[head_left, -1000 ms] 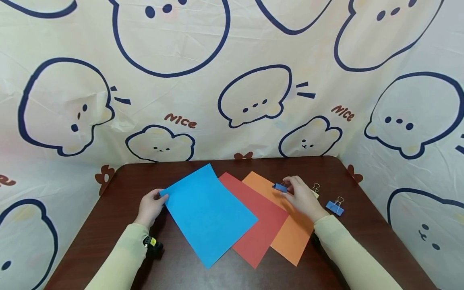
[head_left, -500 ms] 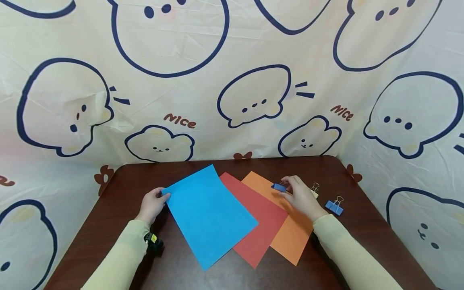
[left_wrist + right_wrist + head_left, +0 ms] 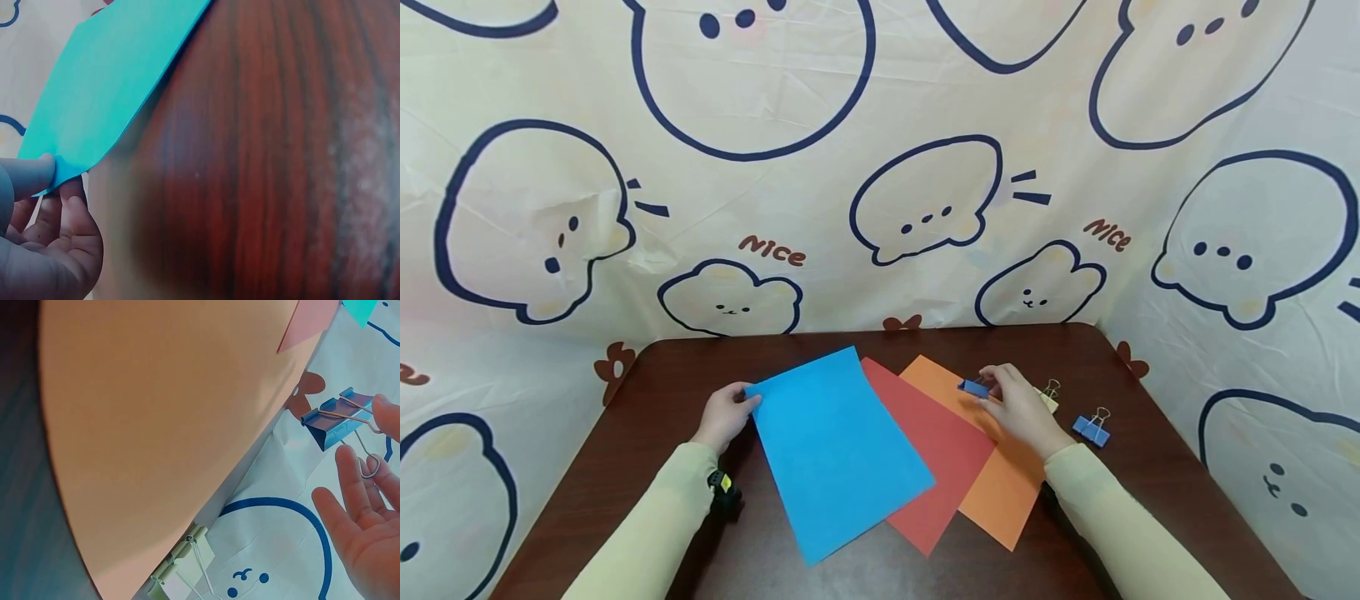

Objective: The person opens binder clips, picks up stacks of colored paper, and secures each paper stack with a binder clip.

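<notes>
My left hand (image 3: 726, 417) pinches the upper left corner of a blue sheet of paper (image 3: 842, 458) between thumb and fingers. In the left wrist view, the thumb presses on top of the blue sheet (image 3: 106, 87), with fingers curled beneath. The sheet overlaps a red sheet (image 3: 947, 454), which in turn covers part of an orange sheet (image 3: 1003, 504). Above the orange sheet, my right hand (image 3: 1021, 408) holds a blue binder clip (image 3: 973, 388). In the right wrist view, thumb and fingers grip the wire handles of the binder clip (image 3: 340, 425); its mouth points away from the palm.
A pale yellow binder clip (image 3: 1051, 400) lies behind the right hand, partly hidden. Farther right on the dark brown wooden table (image 3: 1150, 508) sits another blue binder clip (image 3: 1092, 429). A printed cloth (image 3: 820, 192) hangs behind the table and along both sides.
My left hand has moved slightly right with the corner of the blue sheet, turning it so its far corner shifts right and its near corner left. The right hand has barely moved.
</notes>
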`<state>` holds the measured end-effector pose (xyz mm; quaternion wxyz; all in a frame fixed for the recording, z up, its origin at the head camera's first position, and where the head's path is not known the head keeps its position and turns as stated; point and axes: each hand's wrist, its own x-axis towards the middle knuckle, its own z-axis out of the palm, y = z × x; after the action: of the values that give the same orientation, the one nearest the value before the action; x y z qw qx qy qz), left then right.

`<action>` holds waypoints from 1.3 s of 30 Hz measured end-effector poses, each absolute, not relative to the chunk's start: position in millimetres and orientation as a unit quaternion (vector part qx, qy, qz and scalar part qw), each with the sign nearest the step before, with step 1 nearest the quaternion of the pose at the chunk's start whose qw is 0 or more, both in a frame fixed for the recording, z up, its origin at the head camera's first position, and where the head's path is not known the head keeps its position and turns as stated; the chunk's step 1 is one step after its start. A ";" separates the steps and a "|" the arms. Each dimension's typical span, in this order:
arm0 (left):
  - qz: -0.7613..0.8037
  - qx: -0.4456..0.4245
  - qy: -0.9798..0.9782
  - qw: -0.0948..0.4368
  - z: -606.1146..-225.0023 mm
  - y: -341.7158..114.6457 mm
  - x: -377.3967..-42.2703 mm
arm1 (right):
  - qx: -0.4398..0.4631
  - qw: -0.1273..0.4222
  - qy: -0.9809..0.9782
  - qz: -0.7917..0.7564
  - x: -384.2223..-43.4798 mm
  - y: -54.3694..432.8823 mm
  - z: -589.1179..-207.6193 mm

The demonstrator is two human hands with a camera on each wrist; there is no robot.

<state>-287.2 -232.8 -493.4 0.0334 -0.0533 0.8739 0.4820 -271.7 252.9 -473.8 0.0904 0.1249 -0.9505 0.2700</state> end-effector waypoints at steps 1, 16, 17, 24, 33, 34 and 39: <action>0.482 -0.050 0.874 0.033 -493.6 -231.8 -287.8 | 0.125 0.089 -0.950 0.271 -271.7 252.7 -473.8; 0.460 -0.021 0.888 0.005 -491.9 -208.2 -291.7 | 0.145 0.094 -0.949 0.263 -273.5 243.0 -469.9; 0.460 -0.021 0.888 0.002 -490.9 -206.7 -291.6 | 0.147 0.093 -0.949 0.262 -273.6 241.4 -469.0; 0.457 -0.016 0.889 -0.017 -491.8 -196.7 -294.9 | 0.152 0.073 -0.945 0.279 -276.7 229.7 -464.5; 0.457 -0.005 0.889 -0.039 -489.6 -180.8 -292.0 | 0.178 0.081 -0.940 0.280 -276.9 208.9 -459.0; 0.461 -0.004 0.886 -0.039 -488.9 -179.0 -291.5 | 0.180 0.081 -0.940 0.279 -277.0 206.7 -458.4; 0.492 -0.008 0.870 -0.028 -487.0 -170.6 -288.9 | 0.194 0.083 -0.940 0.266 -278.7 194.8 -455.7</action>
<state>-288.9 -170.6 -487.0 -0.0280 -0.0081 0.8701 0.4920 -278.7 194.8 -455.7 0.0834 0.1945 -0.9404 0.2662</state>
